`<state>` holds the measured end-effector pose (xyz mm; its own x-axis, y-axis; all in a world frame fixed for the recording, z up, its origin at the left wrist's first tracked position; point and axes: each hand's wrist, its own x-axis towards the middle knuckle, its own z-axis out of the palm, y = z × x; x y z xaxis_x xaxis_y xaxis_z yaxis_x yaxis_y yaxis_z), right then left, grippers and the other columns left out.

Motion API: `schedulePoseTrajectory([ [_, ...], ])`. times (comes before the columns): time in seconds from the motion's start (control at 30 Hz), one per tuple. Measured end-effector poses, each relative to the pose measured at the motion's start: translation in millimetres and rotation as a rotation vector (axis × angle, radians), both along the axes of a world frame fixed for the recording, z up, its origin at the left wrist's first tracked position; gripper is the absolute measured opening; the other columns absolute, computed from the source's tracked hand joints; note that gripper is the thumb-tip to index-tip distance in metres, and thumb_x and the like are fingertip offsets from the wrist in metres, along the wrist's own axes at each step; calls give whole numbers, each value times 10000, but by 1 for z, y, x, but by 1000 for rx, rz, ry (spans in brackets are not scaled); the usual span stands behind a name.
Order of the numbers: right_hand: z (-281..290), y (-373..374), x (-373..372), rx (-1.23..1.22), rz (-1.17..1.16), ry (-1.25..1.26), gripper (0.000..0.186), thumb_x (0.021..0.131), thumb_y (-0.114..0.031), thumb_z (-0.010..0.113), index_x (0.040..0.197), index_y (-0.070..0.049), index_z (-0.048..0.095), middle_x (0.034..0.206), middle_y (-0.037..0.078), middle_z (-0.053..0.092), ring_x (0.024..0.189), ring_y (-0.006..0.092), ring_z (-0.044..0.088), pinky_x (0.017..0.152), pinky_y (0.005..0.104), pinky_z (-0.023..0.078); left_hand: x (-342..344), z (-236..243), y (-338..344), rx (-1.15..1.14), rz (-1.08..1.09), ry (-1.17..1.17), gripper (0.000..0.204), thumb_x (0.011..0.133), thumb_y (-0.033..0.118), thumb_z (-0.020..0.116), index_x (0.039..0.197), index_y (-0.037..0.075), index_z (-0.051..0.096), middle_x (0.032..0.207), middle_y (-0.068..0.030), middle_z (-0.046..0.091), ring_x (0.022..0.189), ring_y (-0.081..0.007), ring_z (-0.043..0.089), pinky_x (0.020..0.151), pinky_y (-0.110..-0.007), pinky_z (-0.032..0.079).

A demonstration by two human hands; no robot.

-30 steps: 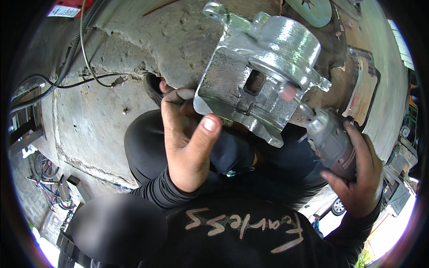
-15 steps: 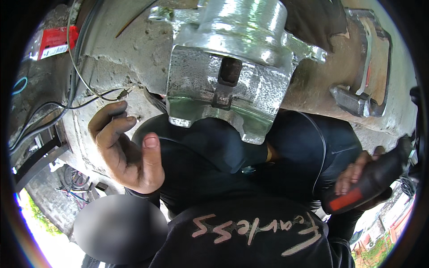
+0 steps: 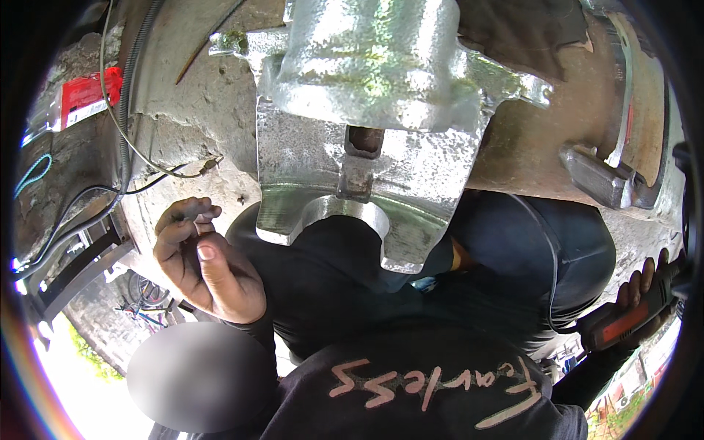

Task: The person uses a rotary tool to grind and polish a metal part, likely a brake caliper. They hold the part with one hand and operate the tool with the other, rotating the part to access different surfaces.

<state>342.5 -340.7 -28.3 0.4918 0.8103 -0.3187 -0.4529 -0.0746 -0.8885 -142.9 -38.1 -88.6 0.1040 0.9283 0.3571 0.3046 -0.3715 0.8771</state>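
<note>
silver metal casting [image 3: 429,172]: in the middle of the view, rounded body toward the top edge, flat face with a rectangular hole toward the person; what bears it cannot be told.
left hand [image 3: 213,271]: near the casting's lower left corner, apart from it; nothing in its grasp.
left fingers [image 3: 174,233]: loosely curled, half open, thumb raised beside them.
right hand [image 3: 638,290]: far out by the right rim, well apart from the casting.
right fingers: closed round the black and red power tool [image 3: 622,323]; their tips are partly lost in the dark rim.
tool cord [image 3: 551,271]: runs from the tool over the dark trousers [image 3: 583,238].
left of the casting: a plug [image 3: 209,166] on the floor, a red box [image 3: 86,95] farther out.
</note>
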Motion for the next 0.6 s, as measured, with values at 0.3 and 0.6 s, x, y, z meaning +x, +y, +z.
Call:
schedulePoseTrajectory([
  [0.3,-56,5,41,281,225,292,1005,848,-205,755,1535,-48,39,940,79,426,662,173,522,529,301,488,-30,0,10,-355,213,-440,216,1010,224,477,1180,96,511,1147,-110,593,1011,-226,579,861,-398,453],
  [0.6,-92,-8,50,463,304,412,1006,821,-169,793,1515,-17,81,895,94,457,636,186,568,494,304,544,38,68,42,295,-738,732,619,824,604,648,1049,30,697,1403,-280,335,1308,-476,368,1037,-573,363],
])
